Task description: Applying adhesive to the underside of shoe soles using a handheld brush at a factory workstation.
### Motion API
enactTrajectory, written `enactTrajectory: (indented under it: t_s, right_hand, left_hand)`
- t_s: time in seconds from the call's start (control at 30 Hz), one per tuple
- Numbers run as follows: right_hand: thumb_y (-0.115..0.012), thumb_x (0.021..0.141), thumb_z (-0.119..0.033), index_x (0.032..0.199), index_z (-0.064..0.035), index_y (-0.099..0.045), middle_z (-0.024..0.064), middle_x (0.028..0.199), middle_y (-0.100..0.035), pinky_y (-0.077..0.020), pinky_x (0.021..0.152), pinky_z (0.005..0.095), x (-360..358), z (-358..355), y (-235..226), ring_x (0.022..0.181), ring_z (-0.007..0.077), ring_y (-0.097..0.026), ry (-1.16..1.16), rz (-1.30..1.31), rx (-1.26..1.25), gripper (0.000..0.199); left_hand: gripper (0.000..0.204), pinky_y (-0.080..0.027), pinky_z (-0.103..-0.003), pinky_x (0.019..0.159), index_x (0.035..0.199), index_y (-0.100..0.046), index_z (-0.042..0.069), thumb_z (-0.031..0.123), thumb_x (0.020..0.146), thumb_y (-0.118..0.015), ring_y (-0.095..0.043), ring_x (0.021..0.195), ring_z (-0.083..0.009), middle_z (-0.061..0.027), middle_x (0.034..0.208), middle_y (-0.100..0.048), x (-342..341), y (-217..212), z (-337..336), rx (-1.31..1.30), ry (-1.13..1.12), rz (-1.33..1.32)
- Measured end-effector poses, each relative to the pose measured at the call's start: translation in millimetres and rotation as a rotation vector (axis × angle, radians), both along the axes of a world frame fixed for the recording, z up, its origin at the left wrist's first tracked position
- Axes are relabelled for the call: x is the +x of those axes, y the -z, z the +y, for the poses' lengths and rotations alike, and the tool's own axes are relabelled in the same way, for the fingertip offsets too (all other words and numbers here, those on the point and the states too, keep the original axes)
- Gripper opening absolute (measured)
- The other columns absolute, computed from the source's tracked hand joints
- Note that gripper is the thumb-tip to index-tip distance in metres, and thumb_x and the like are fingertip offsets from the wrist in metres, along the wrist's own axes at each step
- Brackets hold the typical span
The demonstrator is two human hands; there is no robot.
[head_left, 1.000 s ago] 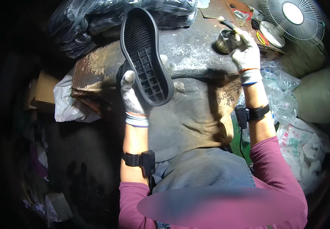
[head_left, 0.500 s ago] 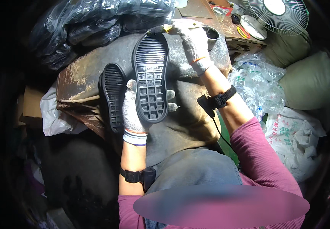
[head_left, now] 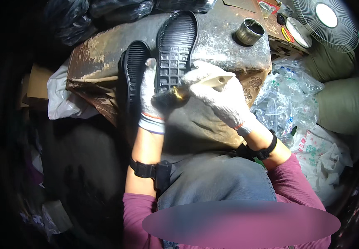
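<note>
Left hand (head_left: 149,97) fingers clamp the black sole (head_left: 175,50) upright beside the tin (head_left: 249,31); right hand (head_left: 223,97) fingers grip a brush (head_left: 196,86) against it.

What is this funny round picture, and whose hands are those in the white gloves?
The picture comes from a small camera worn on a person's head, looking down. Its wide lens bends straight edges, so everything looks round. The arms coming up from the bottom belong to that person.

The left hand in a white glove holds up a black shoe sole, with its gridded side facing us. The right hand, also gloved, holds a brush with a pale handle, its dark bristles touching the lower end of that sole. A second black sole sits just left of the first one.

Behind them is a worn, stained workbench with a small metal can standing on it. At the top right there is a fan, and below it some clear plastic bags.
</note>
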State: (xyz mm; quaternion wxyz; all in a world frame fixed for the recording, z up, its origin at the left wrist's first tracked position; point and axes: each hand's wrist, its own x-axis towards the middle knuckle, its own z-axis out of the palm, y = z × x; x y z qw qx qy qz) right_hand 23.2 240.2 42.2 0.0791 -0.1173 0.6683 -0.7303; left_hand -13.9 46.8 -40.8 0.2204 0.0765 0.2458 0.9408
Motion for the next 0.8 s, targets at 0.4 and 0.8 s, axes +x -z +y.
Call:
enactTrajectory:
  t_s: [0.4,0.8]
  right_hand:
    - [-0.077,0.092,-0.005,0.107,-0.0047,-0.078,0.0060,0.101,-0.079,-0.0582,0.083,0.0278,-31.4,35.8,-16.4,0.092,0.0122,-0.073,0.295,0.186,0.120,0.016]
    - [-0.079,0.083,-0.016,0.089,-0.0141,-0.077,0.0044,0.080,-0.073,-0.0549,0.075,0.0390,-75.4,62.0,9.3,0.074,0.0268,-0.068,0.465,1.035,0.845,0.007]
  left_hand:
    - [0.056,-0.067,-0.047,0.078,0.143,-0.056,-0.002,0.044,0.113,-0.045,-0.076,0.101,-0.0331,-0.0191,0.126,-0.071,3.5,-55.5,-26.3,-0.235,-0.066,-0.278]
    - [0.069,-0.065,-0.057,0.079,0.145,-0.054,-0.002,0.056,0.111,-0.039,-0.074,0.102,-0.0402,-0.0238,0.127,-0.069,28.4,-25.8,-17.2,-0.228,0.123,-0.254]
